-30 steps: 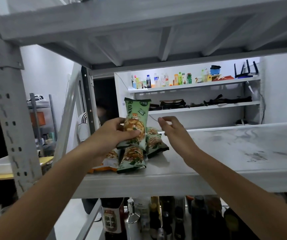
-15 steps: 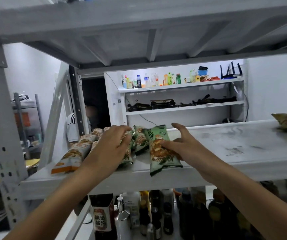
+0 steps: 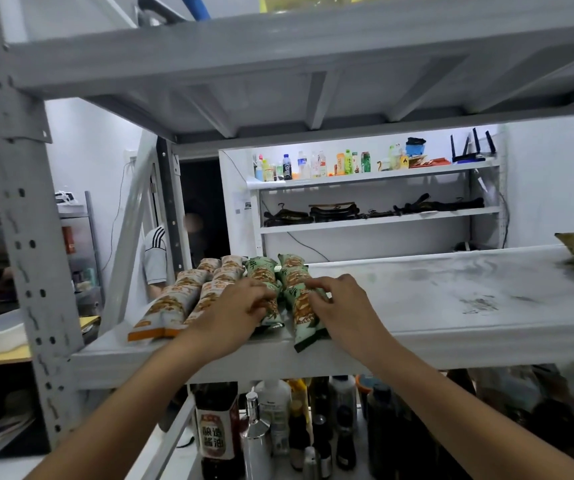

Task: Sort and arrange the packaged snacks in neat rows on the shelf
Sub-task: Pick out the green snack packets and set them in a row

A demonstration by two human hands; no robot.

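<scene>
On the scuffed grey metal shelf (image 3: 451, 306), toward 9 o'clock, green plastic snack packets (image 3: 261, 271) lie in two rows, with orange-and-white plastic snack packets (image 3: 174, 303) just beside them at 9 o'clock. The left hand (image 3: 240, 306) curls over the left green row. The right hand (image 3: 341, 306) curls over the front right packet, which seems to reach the shelf's 6 o'clock edge. Best nudge it toward 12 o'clock, square with its neighbours, pressing lightly

Dark bottle (image 3: 214, 427) label reads 酿造酱油, snack packs (image 3: 171, 306) print unreadable
</scene>
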